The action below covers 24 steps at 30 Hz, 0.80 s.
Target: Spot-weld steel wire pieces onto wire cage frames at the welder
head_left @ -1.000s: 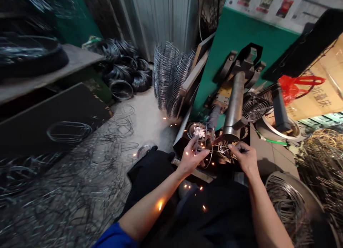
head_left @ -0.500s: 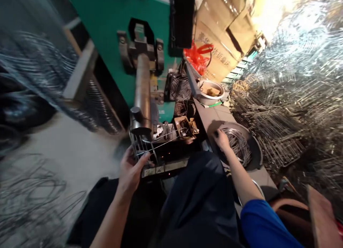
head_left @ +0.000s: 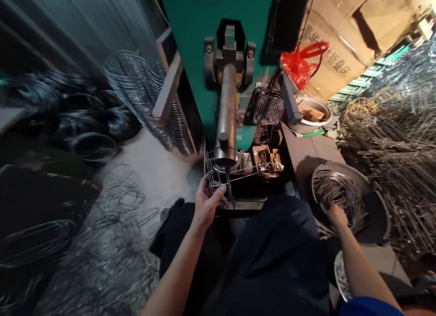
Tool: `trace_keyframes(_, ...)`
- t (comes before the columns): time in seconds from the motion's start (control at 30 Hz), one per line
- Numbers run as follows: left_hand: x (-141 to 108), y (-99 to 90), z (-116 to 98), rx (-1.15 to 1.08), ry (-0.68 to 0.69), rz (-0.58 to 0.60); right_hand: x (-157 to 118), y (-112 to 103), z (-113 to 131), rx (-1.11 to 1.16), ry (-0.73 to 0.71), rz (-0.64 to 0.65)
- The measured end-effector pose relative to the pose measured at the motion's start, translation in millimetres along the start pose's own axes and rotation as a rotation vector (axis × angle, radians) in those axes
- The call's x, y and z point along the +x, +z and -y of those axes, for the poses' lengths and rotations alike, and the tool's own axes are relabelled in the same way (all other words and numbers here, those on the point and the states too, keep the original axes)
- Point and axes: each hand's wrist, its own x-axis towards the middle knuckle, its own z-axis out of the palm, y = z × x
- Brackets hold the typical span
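My left hand (head_left: 208, 198) grips a wire rack (head_left: 218, 180) of thin metal rods, thumb on the near side. The rack sits below the end of a thick metal cylinder (head_left: 227, 111) that juts out of the green machine (head_left: 190, 16). At the right, my right hand (head_left: 336, 215) reaches into a round pan (head_left: 376, 216) that holds a heap of bent wire pieces (head_left: 337, 188). Its fingers are closed at the near left part of the heap; whether wire lies between them is hard to see.
Right of the cylinder are a fan (head_left: 269, 106) and a small open box (head_left: 262, 159) of parts. A white bowl (head_left: 329, 118) and red plastic bag (head_left: 299, 66) stand behind the pan. Wire stacks (head_left: 405, 170) fill the far right; loose wire (head_left: 116, 243) covers the floor at left.
The view has swung left, so everything appears further right. My right hand has moved from the pan's far left rim into the wire heap. My left hand keeps its hold on the rack.
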Motion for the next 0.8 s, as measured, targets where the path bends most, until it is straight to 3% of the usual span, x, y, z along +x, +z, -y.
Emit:
trace_keyframes(0.1,-1.1,1.9,-4.0,-0.003,-0.001,0.010,-7.1,-5.8,-1.6,0.041,0.022,-0.072)
trace_keyframes(0.2,-1.8,5.5,-6.0,0.009,-0.008,-0.001,-15.0,-27.0,-6.8,0.099,0.040,-0.178)
trace_keyframes(0.4,-1.2,7.3,-3.1,0.008,0.049,-0.072,-19.4,-114.2,-42.3,0.217,0.128,-0.425)
trace_keyframes(0.47,-3.7,4.7,-4.0,0.013,0.062,-0.078,-28.3,-144.5,-51.5,0.265,0.093,-0.478)
trace_keyframes(0.53,-9.8,1.2,-6.0,0.027,0.064,-0.074,-46.7,-169.0,-49.5,0.354,-0.047,-0.513)
trace_keyframes(0.63,-24.8,-4.1,-8.3,0.054,0.055,-0.086,-84.9,-191.6,-17.6,0.651,-0.367,-0.484)
trace_keyframes(0.73,-41.6,-8.6,-6.8,0.066,0.046,-0.097,-115.9,-197.6,42.8,0.915,-0.601,-0.360)
trace_keyframes(0.8,-50.6,-11.4,-4.0,0.068,0.035,-0.082,-127.1,-192.1,88.4,1.070,-0.683,-0.294)
